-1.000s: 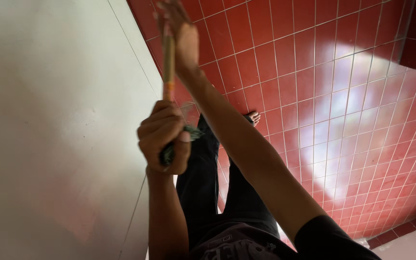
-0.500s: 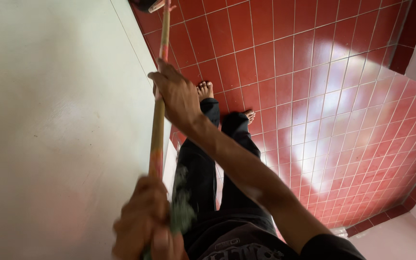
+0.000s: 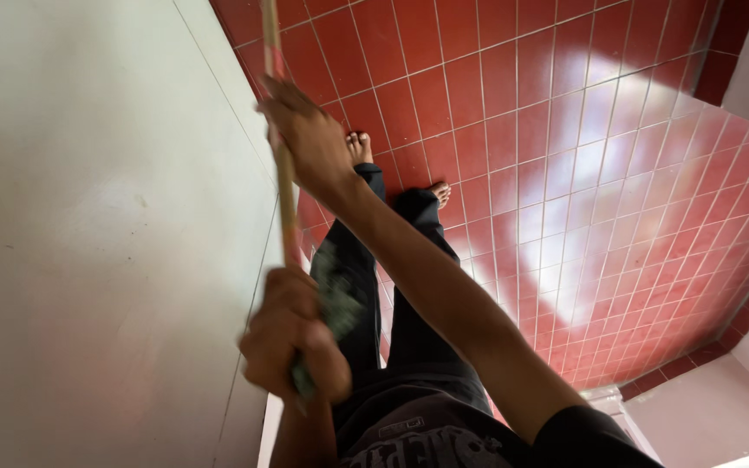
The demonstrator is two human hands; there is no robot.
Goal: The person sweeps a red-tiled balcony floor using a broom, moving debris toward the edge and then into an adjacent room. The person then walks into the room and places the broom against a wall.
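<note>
A long wooden stick handle (image 3: 281, 165) runs from the top of the head view down toward me, close to the white wall. My right hand (image 3: 309, 139) grips it higher up, arm stretched forward. My left hand (image 3: 292, 334) grips its near end, where something green (image 3: 333, 299) is wrapped or attached. The far end of the stick is out of view. Below the hands I see my dark trousers (image 3: 392, 303) and my bare feet (image 3: 359, 147) on the red tiles.
A smooth white wall (image 3: 106, 234) fills the left side. Glossy red floor tiles (image 3: 582, 173) with light reflections spread to the right. A pale wall base (image 3: 721, 407) borders the floor at the lower right.
The view has tilted, so the hands and stick sit lower and nearer. My right hand has slid down the stick toward me; both hands keep their grip.
</note>
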